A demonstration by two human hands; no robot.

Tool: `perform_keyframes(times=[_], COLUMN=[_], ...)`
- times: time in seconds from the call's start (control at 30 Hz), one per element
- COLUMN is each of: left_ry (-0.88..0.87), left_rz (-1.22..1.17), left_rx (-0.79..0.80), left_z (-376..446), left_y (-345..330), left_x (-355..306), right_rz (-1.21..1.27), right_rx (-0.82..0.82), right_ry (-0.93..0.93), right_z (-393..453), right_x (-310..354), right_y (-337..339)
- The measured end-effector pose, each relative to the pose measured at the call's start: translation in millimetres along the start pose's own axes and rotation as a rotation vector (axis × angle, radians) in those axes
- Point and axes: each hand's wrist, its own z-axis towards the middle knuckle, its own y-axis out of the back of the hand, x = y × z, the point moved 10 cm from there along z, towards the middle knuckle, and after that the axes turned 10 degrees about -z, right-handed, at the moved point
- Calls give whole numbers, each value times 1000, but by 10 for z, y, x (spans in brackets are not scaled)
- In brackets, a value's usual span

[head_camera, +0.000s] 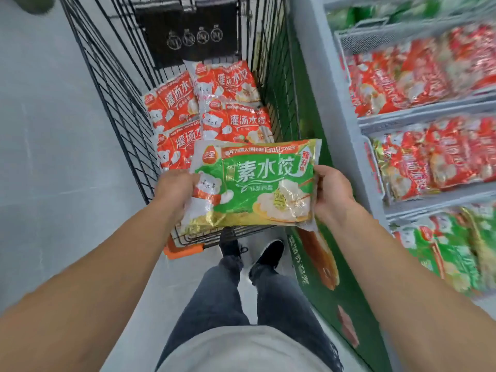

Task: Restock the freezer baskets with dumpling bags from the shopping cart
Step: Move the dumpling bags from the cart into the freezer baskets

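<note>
I hold a green dumpling bag [257,183] flat above the near end of the black wire shopping cart [112,98]. My left hand [175,190] grips its left edge and my right hand [331,193] grips its right edge. Several red dumpling bags [228,84] lie in the cart bottom beyond it. To the right, the freezer holds grey baskets [418,114]: the upper two hold red bags [402,81], and the nearest one holds green bags [451,253].
The freezer's grey rim [319,84] and green front panel [330,264] run close along the cart's right side. A black pouch [188,33] hangs at the cart's far end. Grey floor [48,157] lies to the left. My legs and shoes [268,255] stand behind the cart.
</note>
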Motion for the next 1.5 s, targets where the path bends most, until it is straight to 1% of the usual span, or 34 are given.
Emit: perform_keyframes(times=[0.07, 0.2, 0.27, 0.37, 0.43, 0.5, 0.6, 0.7, 0.83, 0.93, 1.0, 1.03, 1.1, 1.17, 1.27, 1.3, 1.43, 1.5], left_ry=[-40, -100, -147, -221, -268, -319, -354, -390, -456, -498, -508, -514, -522, -508, -485, -468, -392, -369], left_rz=[21, 73, 129, 207, 288, 379, 444, 537, 690, 826, 871, 906, 990, 1016, 1116, 1163, 1224, 1286], left_rx=[39, 166, 232, 318, 382, 459, 541, 604, 663, 672, 679, 691, 715, 731, 746, 765, 885, 934], left_z=[-188, -558, -789, -1133, -1383, -1653, -2063, -2460, -2760, -2854, -2891, -2881, -2861, -2784, -2592, -2500, -2338, -2275], left_y=[-206, -801, -1200, -1776, -2144, -2538, -3135, -3686, -4284, -4701, -4927, -5047, -5245, -5444, -5782, -5944, -6290, -6450], left_x=[-192, -423, -460, -452, -405, -298, -18, 325, 677, 905, 1030, 1101, 1213, 1285, 1412, 1473, 1654, 1740], right_rz=[7, -72, -155, -347, -445, -431, -293, -182, -52, 143, 277, 302, 297, 306, 256, 260, 186, 214], right_rx=[-17, -187, -297, -524, -622, -671, -752, -770, -734, -691, -651, -623, -626, -691, -796, -824, -886, -859], right_ry=[26, 132, 179, 299, 352, 339, 287, 165, 69, 0, -53, -73, -94, -88, -133, -153, -164, -193], right_z=[-130, -232, -295, -468, -598, -663, -734, -802, -683, -479, -586, -568, -486, -384, -148, -28, 105, 248], right_x=[82, 237, 270, 316, 307, 178, -171, -568, -1056, -1486, -1546, -1594, -1636, -1639, -1680, -1662, -1394, -1372], right_y=[240, 953, 1428, 2161, 2561, 2997, 3712, 4265, 4767, 5032, 5042, 5065, 5133, 5254, 5455, 5517, 5633, 5641])
